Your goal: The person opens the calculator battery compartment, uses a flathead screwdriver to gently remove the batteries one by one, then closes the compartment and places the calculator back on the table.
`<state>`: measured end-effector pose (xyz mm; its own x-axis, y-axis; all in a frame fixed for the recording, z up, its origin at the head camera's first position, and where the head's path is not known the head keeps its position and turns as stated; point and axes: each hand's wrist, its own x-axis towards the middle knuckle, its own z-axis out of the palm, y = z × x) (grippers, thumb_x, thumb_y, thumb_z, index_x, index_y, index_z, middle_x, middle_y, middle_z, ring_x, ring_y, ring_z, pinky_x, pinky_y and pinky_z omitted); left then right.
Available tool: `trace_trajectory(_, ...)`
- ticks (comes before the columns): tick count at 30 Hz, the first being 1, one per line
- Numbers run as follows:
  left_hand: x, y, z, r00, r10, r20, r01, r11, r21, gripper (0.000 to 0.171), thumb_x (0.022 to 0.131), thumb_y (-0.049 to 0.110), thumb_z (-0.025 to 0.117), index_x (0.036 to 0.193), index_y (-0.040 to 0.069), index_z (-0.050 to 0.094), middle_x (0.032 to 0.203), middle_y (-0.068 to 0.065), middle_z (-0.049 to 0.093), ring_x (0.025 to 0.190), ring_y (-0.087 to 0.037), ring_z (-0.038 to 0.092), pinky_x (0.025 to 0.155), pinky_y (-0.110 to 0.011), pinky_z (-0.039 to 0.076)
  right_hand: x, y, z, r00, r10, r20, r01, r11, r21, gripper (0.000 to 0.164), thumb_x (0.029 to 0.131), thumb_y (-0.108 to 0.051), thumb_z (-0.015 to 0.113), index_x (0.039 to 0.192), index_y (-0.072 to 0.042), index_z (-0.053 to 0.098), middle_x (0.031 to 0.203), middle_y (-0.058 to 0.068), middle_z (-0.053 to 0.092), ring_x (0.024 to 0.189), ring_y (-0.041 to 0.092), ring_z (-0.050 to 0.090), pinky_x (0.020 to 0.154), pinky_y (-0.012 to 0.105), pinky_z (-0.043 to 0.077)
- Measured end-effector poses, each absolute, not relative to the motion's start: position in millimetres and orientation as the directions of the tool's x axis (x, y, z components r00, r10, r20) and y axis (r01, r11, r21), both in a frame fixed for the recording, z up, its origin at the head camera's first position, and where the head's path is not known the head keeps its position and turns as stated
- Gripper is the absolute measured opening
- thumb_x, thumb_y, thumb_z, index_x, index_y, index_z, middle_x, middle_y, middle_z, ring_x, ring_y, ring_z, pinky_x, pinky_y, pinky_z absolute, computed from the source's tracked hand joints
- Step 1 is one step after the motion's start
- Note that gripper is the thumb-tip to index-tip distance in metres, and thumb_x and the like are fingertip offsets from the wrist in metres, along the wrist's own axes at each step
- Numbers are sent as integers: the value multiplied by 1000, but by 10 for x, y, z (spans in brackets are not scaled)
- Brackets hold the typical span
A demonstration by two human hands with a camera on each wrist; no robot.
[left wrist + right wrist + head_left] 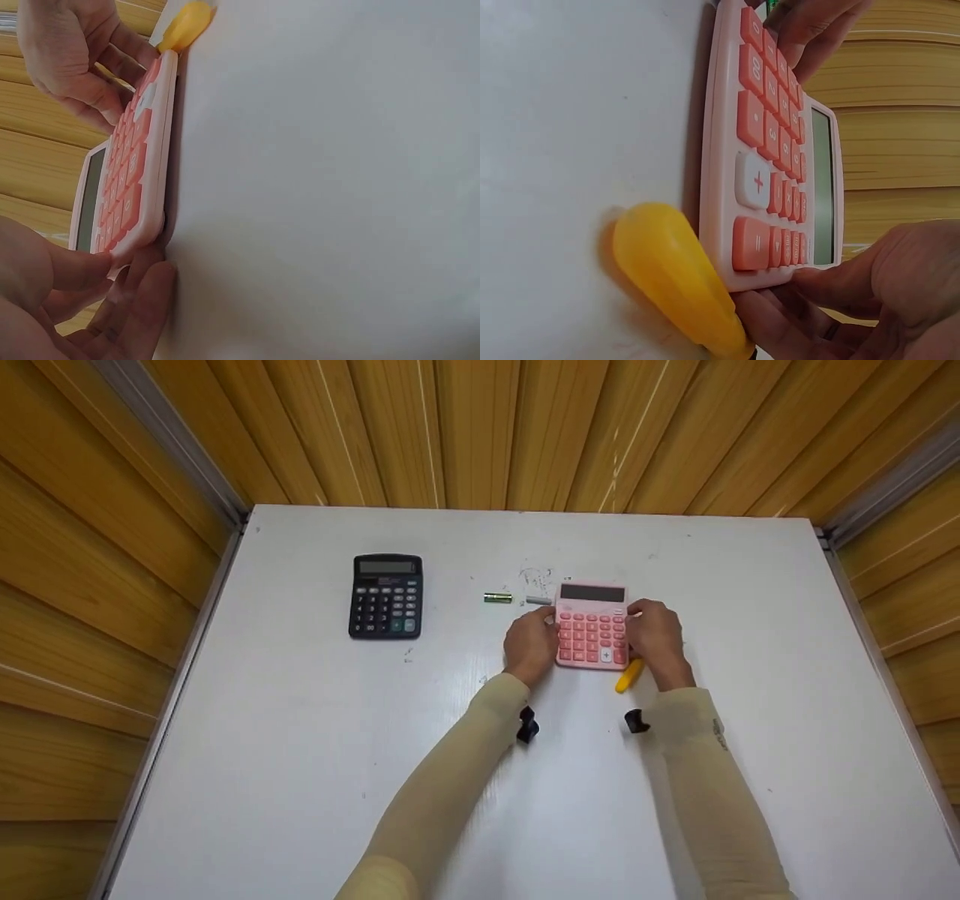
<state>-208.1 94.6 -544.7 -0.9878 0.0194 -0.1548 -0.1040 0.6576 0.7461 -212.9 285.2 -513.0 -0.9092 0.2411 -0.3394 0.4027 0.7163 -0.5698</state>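
A pink calculator faces up, its dark screen at the far end. My left hand holds its left edge, thumb on top and fingers at the side and underneath, as the left wrist view shows. On the opposite edge, my right hand grips it between thumb and fingers. A yellow handle lies on the table beside the calculator's near right corner, close to my right fingers; its other end is hidden. Left of the calculator lie a green battery and a grey battery-like cylinder.
A black calculator lies face up on the left part of the white table. Wooden slat walls enclose the back and both sides. Black wrist pieces stick out at the cuffs.
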Motion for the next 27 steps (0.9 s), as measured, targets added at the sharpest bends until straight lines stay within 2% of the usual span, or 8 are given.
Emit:
trace_trajectory(5,-2132,1003,-5447,-987,-4,-158,-122,656,745,33,107,15,65,139,11,72,133,-3,73,127,-21,66,105,-35,51,-2200,2884,-5109,-901,247,-358,420,708,-567,41,111,-10,47,147,7,54,132,29,61,98,32,63,68,26,56)
trace_trajectory(12,-2225,1061,-5410,-990,-7,-142,-109,676,728,31,108,15,63,138,11,73,130,-3,74,123,-19,69,102,-33,53,-2298,2944,-5112,-906,238,-350,407,715,-569,39,111,-11,47,145,6,56,131,28,61,96,32,62,65,27,55)
trace_trajectory(18,-2299,1111,-5419,-992,-1,-125,-90,699,709,32,109,17,62,139,9,72,132,-4,74,124,-19,68,103,-32,52,-2376,2955,-5104,-896,251,-365,426,713,-557,41,113,-12,45,149,5,53,135,28,59,101,33,61,72,33,58)
trace_trajectory(21,-2329,1133,-5418,-992,1,-124,-87,702,707,32,109,18,62,139,10,71,133,-3,73,124,-19,68,104,-32,52,-2402,2968,-5097,-896,258,-361,430,701,-568,41,113,-12,45,149,4,53,135,27,59,103,32,60,73,33,57)
trace_trajectory(27,-2368,1177,-5397,-992,1,-127,-88,715,694,33,110,17,60,141,10,70,136,-3,71,127,-19,66,107,-33,50,-2463,2997,-5094,-902,264,-341,423,697,-579,40,111,-12,47,147,4,56,128,25,62,97,29,62,70,31,55)
